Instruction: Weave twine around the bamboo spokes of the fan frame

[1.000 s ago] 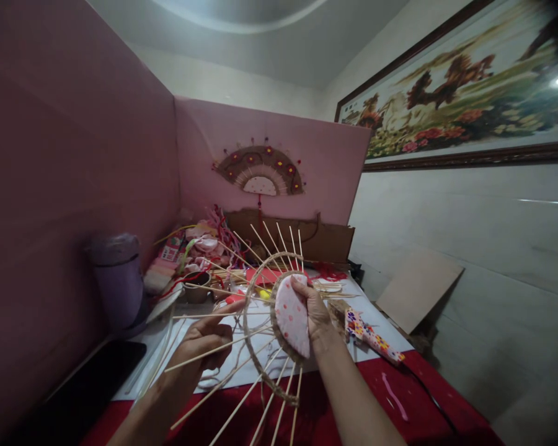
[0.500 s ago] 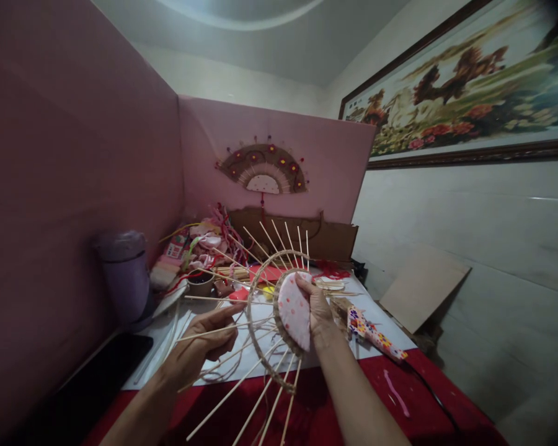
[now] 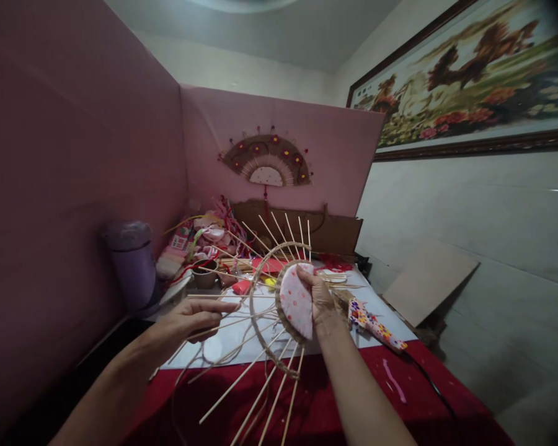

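My right hand (image 3: 322,300) grips a half-made fan by its padded half-circle of white cloth with red dots (image 3: 294,306), thumb on the front. Thin wooden sticks (image 3: 235,391) spread out from the pad, and a curved band of twine (image 3: 255,319) crosses them partway along. Left of this band, my left hand (image 3: 193,319) is closed among the sticks, forefinger stretched toward the band. Its fingertips appear to pinch a strand of twine, though the grip is partly hidden. Loose twine (image 3: 175,396) hangs in a loop below that hand.
A floral glue gun (image 3: 376,328) with a black cord lies right, on white paper above red cloth (image 3: 451,396). Behind are a brown cup (image 3: 204,274), a purple tumbler (image 3: 131,266), ribbons (image 3: 214,235) and cardboard (image 3: 339,232). A finished fan (image 3: 266,155) hangs on the pink panel.
My left hand has shifted a little left and up, its wrist swinging outward away from the fan. The right hand keeps the same hold. The whole view has tilted slightly.
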A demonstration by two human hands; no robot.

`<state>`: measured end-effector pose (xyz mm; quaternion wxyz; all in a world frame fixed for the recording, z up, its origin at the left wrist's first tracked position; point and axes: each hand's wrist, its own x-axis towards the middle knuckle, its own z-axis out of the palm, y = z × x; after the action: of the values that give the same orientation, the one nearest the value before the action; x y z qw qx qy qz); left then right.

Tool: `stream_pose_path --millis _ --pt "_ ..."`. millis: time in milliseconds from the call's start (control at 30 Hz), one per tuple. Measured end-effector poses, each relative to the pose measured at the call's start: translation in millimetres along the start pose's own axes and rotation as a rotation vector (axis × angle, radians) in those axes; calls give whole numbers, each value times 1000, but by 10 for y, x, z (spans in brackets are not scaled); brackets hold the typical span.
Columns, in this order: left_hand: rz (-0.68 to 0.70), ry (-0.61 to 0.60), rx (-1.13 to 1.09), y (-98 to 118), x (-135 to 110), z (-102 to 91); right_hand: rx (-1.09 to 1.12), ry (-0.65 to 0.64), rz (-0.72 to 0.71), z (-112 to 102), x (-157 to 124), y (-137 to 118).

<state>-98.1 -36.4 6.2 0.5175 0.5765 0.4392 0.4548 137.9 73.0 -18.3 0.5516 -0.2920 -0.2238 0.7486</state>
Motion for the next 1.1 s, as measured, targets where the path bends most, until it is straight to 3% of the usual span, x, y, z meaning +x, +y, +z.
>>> stream_pose_path --millis 100,333,500,667,900,1100 --pt "18 -71 242 55 10 -41 0 15 5 9 -25 -28" --pt "168 68 580 93 7 -88 -36 69 -19 48 -65 -74" --pt "204 248 1006 112 -68 -7 -44 79 -31 33 -40 -76" --pt "380 445 1526 132 -194 233 -62 101 -120 22 -7 -49" --pt "380 424 1492 -67 -198 522 -63 44 -367 32 34 24" --pt "565 373 1344 -198 -87 683 -40 40 -407 51 30 48"
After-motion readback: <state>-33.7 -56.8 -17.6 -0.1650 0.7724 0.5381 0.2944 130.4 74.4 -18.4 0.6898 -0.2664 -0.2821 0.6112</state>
